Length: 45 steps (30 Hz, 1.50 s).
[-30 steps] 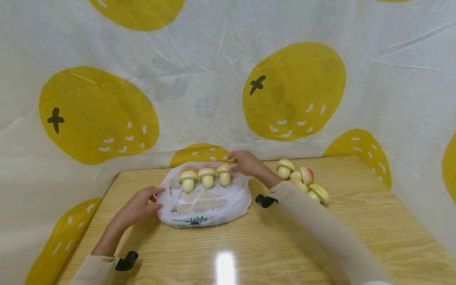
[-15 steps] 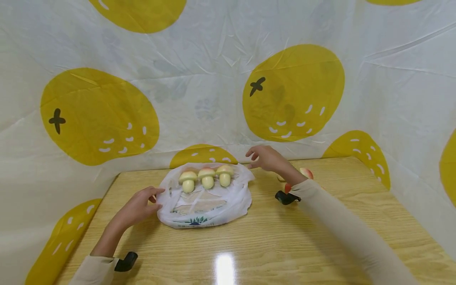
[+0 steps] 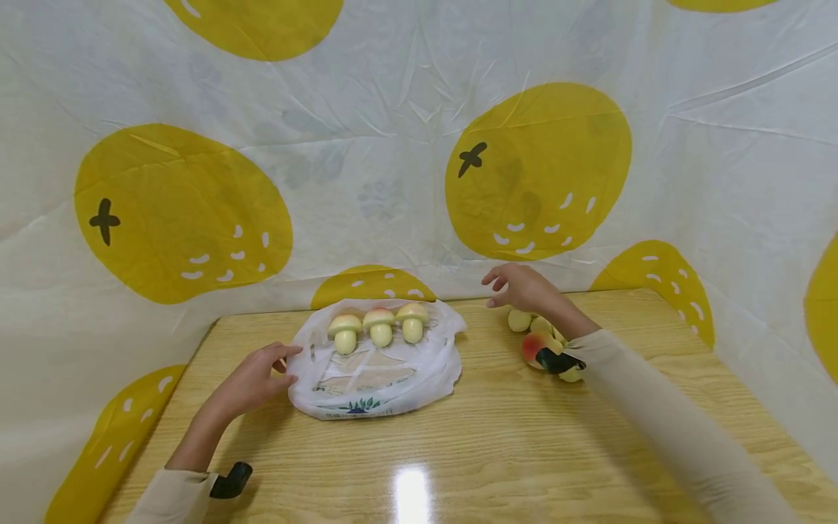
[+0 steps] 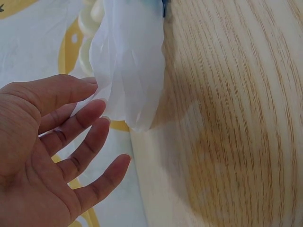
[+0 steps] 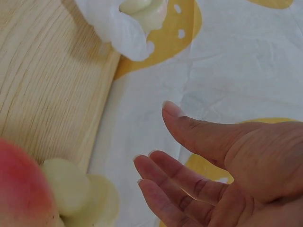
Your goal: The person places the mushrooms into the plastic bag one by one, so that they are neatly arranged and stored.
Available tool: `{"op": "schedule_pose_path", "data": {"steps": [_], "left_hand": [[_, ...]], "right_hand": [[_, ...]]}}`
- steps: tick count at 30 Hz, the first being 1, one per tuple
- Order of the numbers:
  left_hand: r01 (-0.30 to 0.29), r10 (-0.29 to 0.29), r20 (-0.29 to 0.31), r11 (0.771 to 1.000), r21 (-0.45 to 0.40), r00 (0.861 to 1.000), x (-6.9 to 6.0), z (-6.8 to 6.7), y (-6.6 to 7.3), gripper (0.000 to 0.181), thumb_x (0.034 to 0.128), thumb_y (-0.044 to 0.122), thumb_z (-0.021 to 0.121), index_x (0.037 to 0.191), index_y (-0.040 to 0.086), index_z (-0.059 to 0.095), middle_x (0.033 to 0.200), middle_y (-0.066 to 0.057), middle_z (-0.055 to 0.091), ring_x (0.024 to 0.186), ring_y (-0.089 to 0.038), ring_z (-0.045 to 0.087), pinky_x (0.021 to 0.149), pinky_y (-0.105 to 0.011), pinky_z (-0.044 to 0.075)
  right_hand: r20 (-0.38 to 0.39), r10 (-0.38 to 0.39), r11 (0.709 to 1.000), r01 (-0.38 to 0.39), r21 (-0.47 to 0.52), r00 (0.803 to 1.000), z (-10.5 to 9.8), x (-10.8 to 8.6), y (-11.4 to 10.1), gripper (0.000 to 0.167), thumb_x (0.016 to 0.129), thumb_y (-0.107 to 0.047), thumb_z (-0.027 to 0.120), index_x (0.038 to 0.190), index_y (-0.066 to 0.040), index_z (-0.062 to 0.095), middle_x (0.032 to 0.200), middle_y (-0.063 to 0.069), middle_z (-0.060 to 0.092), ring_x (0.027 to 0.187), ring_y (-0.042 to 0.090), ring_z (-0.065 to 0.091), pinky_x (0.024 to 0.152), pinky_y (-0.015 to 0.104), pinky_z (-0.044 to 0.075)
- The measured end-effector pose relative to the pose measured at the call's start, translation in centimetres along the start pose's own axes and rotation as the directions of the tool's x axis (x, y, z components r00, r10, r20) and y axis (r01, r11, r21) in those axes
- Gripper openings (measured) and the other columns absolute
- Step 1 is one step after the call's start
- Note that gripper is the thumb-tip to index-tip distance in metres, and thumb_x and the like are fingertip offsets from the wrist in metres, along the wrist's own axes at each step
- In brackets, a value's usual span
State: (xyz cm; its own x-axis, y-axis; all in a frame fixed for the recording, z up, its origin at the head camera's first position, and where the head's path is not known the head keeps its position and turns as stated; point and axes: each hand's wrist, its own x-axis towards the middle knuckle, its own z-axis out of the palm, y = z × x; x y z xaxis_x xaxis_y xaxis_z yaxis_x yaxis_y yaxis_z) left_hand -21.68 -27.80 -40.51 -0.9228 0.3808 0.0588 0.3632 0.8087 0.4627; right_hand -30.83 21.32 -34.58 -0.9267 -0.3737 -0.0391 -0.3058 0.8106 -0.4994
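Observation:
A crumpled white plastic bag point(image 3: 380, 400) with green print lies on the table, with 3 toy mushrooms point(image 3: 381, 327) in a row on its far part. At the bag's left edge my left hand point(image 3: 252, 378) touches the plastic with thumb and fingertips apart. To the right of the bag, my right hand point(image 3: 527, 291) hovers with loosely bent fingers and holds nothing. Just below its wrist lies a heap of toy mushrooms point(image 3: 533, 349), one with a red-blushed cap point(image 5: 21, 189); the right sleeve and wrist partly hide the heap.
The wood-grain table point(image 3: 497, 458) has its far edge against a white cloth point(image 3: 380, 182) printed with yellow fruit. A dark wrist piece point(image 3: 232, 480) sticks out by the left sleeve, and another point(image 3: 559, 362) by the right sleeve.
My right hand has left the rightmost toy mushroom on the bag and moved right, toward the heap. My left hand has stayed at the bag's left edge.

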Motion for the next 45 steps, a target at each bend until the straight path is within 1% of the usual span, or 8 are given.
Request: {"op": "schedule_pose_path", "data": {"steps": [5, 9, 18, 24, 29, 34, 39, 45], "left_hand": [[0.0, 0.0, -0.001, 1.0, 0.007, 1.0, 0.0, -0.1, 0.1, 0.045, 0.0893, 0.005, 0.073, 0.131, -0.007, 0.062, 0.111, -0.011, 0.066, 0.093, -0.023, 0.062, 0.077, -0.035, 0.053], [0.002, -0.002, 0.002, 1.0, 0.004, 1.0, 0.0, -0.1, 0.1, 0.045, 0.0893, 0.005, 0.073, 0.131, -0.007, 0.062, 0.111, -0.01, 0.066, 0.093, -0.022, 0.062, 0.076, -0.035, 0.053], [0.009, -0.009, 0.009, 1.0, -0.011, 1.0, 0.0, -0.1, 0.1, 0.046, 0.0896, 0.006, 0.073, 0.132, -0.007, 0.062, 0.112, -0.011, 0.066, 0.094, -0.023, 0.062, 0.077, -0.034, 0.053], [0.015, -0.014, 0.007, 1.0, -0.014, 1.0, 0.1, 0.0, 0.1, 0.046, 0.0894, 0.006, 0.074, 0.132, -0.007, 0.062, 0.111, -0.011, 0.066, 0.094, -0.022, 0.061, 0.076, -0.033, 0.053], [0.015, -0.015, 0.01, 1.0, -0.013, 1.0, 0.0, -0.1, 0.1, 0.046, 0.0896, 0.006, 0.074, 0.132, -0.007, 0.062, 0.112, -0.011, 0.066, 0.093, -0.022, 0.06, 0.076, -0.032, 0.053], [0.012, -0.012, 0.009, 1.0, -0.009, 1.0, 0.0, -0.1, 0.3, 0.046, 0.0895, 0.005, 0.073, 0.132, -0.008, 0.062, 0.111, -0.011, 0.066, 0.093, -0.022, 0.061, 0.076, -0.033, 0.053], [0.015, -0.014, 0.012, 1.0, -0.005, 1.0, 0.0, 0.0, 0.4, 0.046, 0.0894, 0.005, 0.073, 0.132, -0.007, 0.062, 0.112, -0.011, 0.066, 0.094, -0.023, 0.061, 0.076, -0.033, 0.053], [0.013, -0.013, 0.013, 1.0, -0.008, 1.0, 0.0, -0.1, 0.3, 0.046, 0.0895, 0.005, 0.074, 0.133, -0.007, 0.062, 0.111, -0.011, 0.066, 0.094, -0.023, 0.061, 0.076, -0.034, 0.053]], "right_hand": [[0.0, 0.018, 1.0, -0.018, -0.004, 1.0, -0.4, -0.6, 0.9, 0.046, 0.091, -0.013, 0.076, 0.132, 0.001, 0.063, 0.125, 0.026, 0.065, 0.122, 0.047, 0.057, 0.101, 0.058, 0.046], [-0.007, 0.037, 0.999, -0.037, -0.039, 0.999, -0.7, -1.0, 1.7, 0.047, 0.091, -0.016, 0.077, 0.132, 0.001, 0.063, 0.126, 0.026, 0.065, 0.121, 0.047, 0.057, 0.099, 0.059, 0.046], [-0.054, 0.08, 0.992, -0.085, -0.098, 0.995, -1.5, -1.8, 3.3, 0.049, 0.087, -0.021, 0.081, 0.128, 0.0, 0.066, 0.122, 0.026, 0.067, 0.114, 0.043, 0.061, 0.093, 0.056, 0.048], [-0.047, 0.085, 0.989, -0.09, -0.116, 0.995, -1.8, -1.9, 4.2, 0.048, 0.085, -0.017, 0.082, 0.126, 0.003, 0.066, 0.12, 0.029, 0.066, 0.113, 0.044, 0.06, 0.094, 0.056, 0.047], [-0.041, 0.096, 0.99, -0.1, -0.102, 0.995, -1.6, -1.8, 4.5, 0.048, 0.085, -0.018, 0.083, 0.124, 0.005, 0.066, 0.12, 0.03, 0.065, 0.112, 0.045, 0.06, 0.092, 0.055, 0.048], [-0.021, 0.121, 0.985, -0.122, -0.12, 0.992, -1.1, -1.4, 4.8, 0.049, 0.085, -0.02, 0.083, 0.124, 0.005, 0.066, 0.118, 0.027, 0.066, 0.109, 0.042, 0.061, 0.091, 0.053, 0.049], [-0.009, 0.11, 0.984, -0.11, -0.142, 0.994, -0.4, -0.8, 4.7, 0.046, 0.083, -0.017, 0.083, 0.121, 0.004, 0.068, 0.113, 0.023, 0.069, 0.106, 0.04, 0.062, 0.091, 0.053, 0.049], [-0.012, 0.092, 0.987, -0.093, -0.13, 0.996, 0.4, -0.2, 4.2, 0.046, 0.08, -0.012, 0.085, 0.118, 0.008, 0.067, 0.111, 0.025, 0.068, 0.103, 0.039, 0.063, 0.089, 0.05, 0.05]]}}
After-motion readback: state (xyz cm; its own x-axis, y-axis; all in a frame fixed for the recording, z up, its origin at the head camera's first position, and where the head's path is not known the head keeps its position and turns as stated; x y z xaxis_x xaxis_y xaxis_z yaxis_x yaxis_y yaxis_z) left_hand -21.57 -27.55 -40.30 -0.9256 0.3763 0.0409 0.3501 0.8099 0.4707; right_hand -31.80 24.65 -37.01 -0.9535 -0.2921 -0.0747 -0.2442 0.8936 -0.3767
